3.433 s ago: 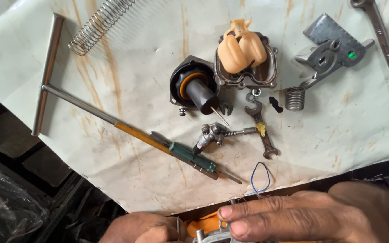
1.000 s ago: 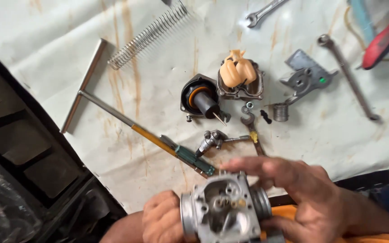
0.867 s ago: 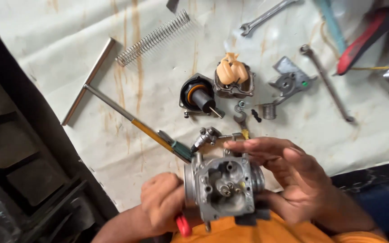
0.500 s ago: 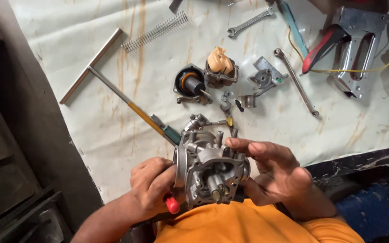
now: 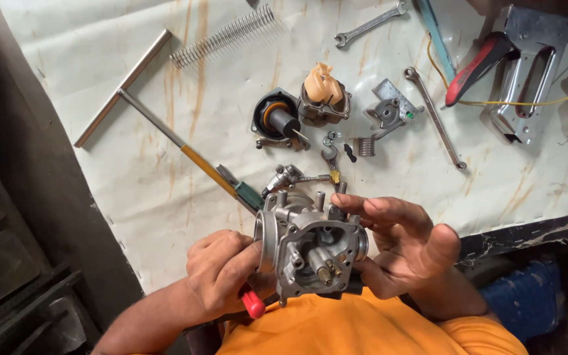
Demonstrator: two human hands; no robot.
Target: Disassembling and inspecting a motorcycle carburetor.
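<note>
A grey metal carburetor body (image 5: 310, 246) is held between both hands just above my orange shirt, its open float chamber facing up with brass jets showing. My left hand (image 5: 221, 273) grips its left side and also clutches a small tool with a red handle (image 5: 252, 305). My right hand (image 5: 405, 243) cups the right side, fingers spread over the top edge.
On the stained white sheet (image 5: 165, 171) lie a T-handle wrench (image 5: 159, 125), a long spring (image 5: 221, 36), a black diaphragm slide (image 5: 277, 121), a float bowl with tan float (image 5: 323, 95), a bracket (image 5: 389, 112), two spanners (image 5: 369, 23), a red-handled metal tool (image 5: 514, 66). A dark drop-off lies left.
The carburetor body has come up from below the table edge into full view and been turned, chamber upward. The view has pulled back, showing more of the sheet's right side.
</note>
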